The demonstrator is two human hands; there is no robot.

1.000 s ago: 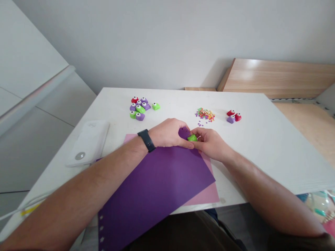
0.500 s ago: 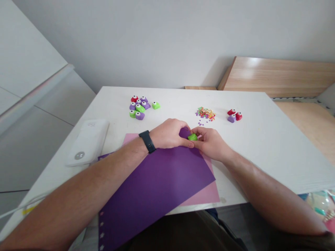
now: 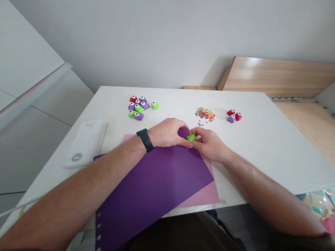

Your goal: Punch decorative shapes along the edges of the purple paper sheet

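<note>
A green craft punch (image 3: 191,137) sits at the far edge of a purple sheet of paper (image 3: 157,181). My right hand (image 3: 211,144) pinches the punch between thumb and fingers. My left hand (image 3: 170,132), with a dark band on its wrist, is closed on the paper's far edge, its thumb tip touching near the punch. Small punched shapes run along the sheet's near left edge, and its near part overhangs the table front. Under it lies a pink sheet (image 3: 202,197). Where the punch meets the paper is mostly hidden by my fingers.
Several red, purple and green craft punches (image 3: 138,108) cluster at the back left, with one green punch (image 3: 155,105) apart. Colourful paper cutouts (image 3: 205,114) lie in a pile. Three punches (image 3: 231,119) stand at the right. A white power bank-like device (image 3: 87,143) lies left.
Both hands keep their grip on the punch and paper, with only a slight shift. The purple sheet has slid slightly left in view. The white device's round display now shows a faint greenish light.
</note>
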